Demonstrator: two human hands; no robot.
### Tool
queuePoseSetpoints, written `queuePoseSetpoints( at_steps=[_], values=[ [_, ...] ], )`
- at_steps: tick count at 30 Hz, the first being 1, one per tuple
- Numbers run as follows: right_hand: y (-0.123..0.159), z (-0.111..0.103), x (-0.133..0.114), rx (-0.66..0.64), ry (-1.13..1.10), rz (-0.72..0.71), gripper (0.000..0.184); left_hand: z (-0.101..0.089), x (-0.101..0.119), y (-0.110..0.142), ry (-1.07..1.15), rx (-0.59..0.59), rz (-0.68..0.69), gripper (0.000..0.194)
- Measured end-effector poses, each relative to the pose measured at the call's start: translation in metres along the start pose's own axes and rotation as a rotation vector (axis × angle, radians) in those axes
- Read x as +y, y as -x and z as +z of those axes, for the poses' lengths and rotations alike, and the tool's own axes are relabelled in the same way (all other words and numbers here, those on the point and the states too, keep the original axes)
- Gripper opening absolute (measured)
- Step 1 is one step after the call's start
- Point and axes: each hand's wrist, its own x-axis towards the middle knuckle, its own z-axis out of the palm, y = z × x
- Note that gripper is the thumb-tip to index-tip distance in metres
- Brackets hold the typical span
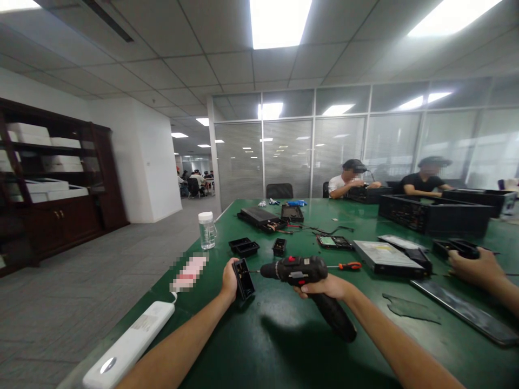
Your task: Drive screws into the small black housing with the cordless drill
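My left hand (230, 280) is closed around a small black plastic box (245, 279), tilted so its open side faces right. Brass-coloured bits show inside it. My right hand (324, 287) grips a black cordless drill (300, 270) with red buttons, its fingers wrapped at the top of the handle. The drill points left, and its thin bit reaches to the black box; whether the tip touches a screw I cannot make out. Just beyond lie similar black boxes (244, 247) and a smaller one (279, 247). Behind the drill rests a screwdriver (349, 266) with an orange-and-black handle.
On the green table (259, 346) stand a water bottle (207, 231) and a white power strip (133, 340) at left. An optical drive (387, 258), a dark flat panel (466, 310) and a black computer case (433, 215) lie right. A co-worker's hand (478, 267) reaches in.
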Motion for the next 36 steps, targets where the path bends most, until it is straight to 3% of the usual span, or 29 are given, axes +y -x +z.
queuePoseSetpoints(
  at_steps=[36],
  values=[
    [0.0025, 0.0042, -0.0080, 0.081, 0.033, 0.058, 0.026, 0.0010, 0.0015, -0.0007, -0.009, -0.009, -0.043, 0.027]
  ],
)
